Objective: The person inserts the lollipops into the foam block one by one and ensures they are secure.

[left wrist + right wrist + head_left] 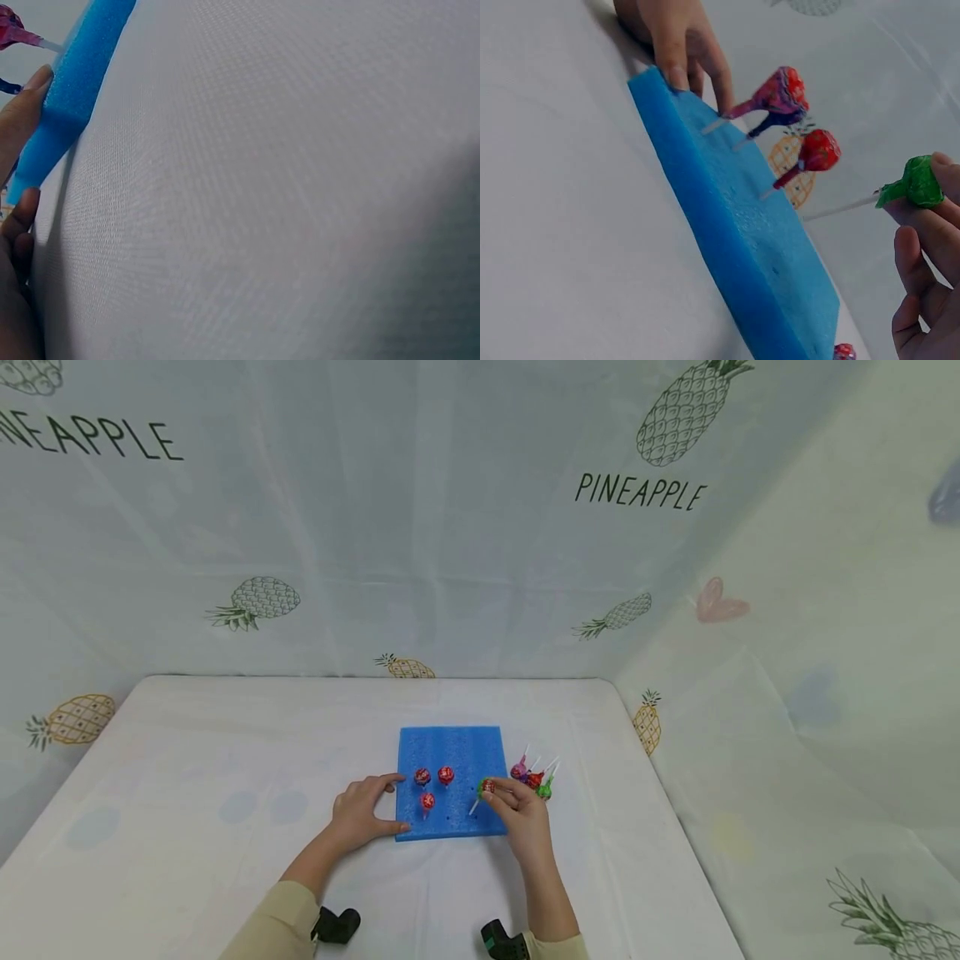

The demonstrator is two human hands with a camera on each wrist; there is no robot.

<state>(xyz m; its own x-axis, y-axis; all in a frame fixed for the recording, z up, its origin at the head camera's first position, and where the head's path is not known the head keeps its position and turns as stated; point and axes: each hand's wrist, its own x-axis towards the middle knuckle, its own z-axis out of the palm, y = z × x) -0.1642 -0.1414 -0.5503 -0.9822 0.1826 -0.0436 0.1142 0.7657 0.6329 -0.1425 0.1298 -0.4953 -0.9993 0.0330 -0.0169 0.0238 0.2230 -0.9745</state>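
Observation:
A lollipop in a green wrapper [923,182] is pinched by its head between the thumb and fingers of my right hand [527,821]. Its white stick slants down over the right part of a blue foam block [457,752], which has small holes in its top. Three lollipops stand stick-down in the block's left half: a dark red one [422,777], a red one [820,150] and a pink-red one [427,802]. Spread along the block's left edge, my left hand [358,814] rests its thumb on the top near the front corner, other fingers by the side.
Just right of the block lies a bunch of several wrapped lollipops [534,779], sticks pointing away. A white cloth covers the table [247,760]. Behind it and to the right hang pineapple-print curtains [450,527].

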